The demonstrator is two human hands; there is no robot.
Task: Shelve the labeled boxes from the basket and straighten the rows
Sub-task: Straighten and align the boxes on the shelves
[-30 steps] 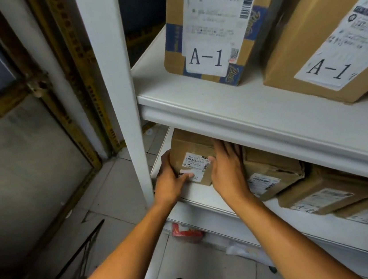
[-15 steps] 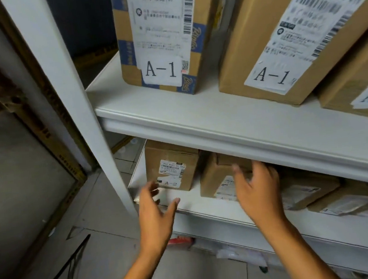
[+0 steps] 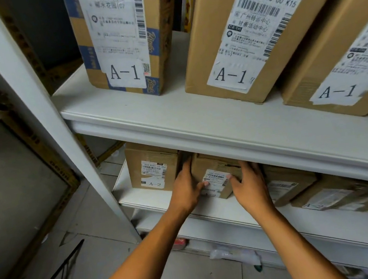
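White shelving fills the view, and the landmark is the upper shelf board (image 3: 211, 122); on top of it stand three tall cartons marked A-1, the blue-printed one (image 3: 120, 40) at its left end, a plain brown one (image 3: 246, 32) beside it, and a third (image 3: 339, 55) at the right edge of the view; below that board, on the lower shelf (image 3: 144, 198), sits a row of small boxes; the leftmost box (image 3: 152, 166) stands upright with its A-2 label facing out; just right of it, and touching or very nearly so, is the second small box (image 3: 215, 177), turned at an angle; the left hand (image 3: 187, 190) grips its left side, thumb across the label; the right hand (image 3: 249, 184) grips its right side, thumb on the front, fingers curled around the far edge; further right under the board lie more small boxes (image 3: 285, 182), tilted and blurred; beneath everything, grey floor tiles (image 3: 93, 238).
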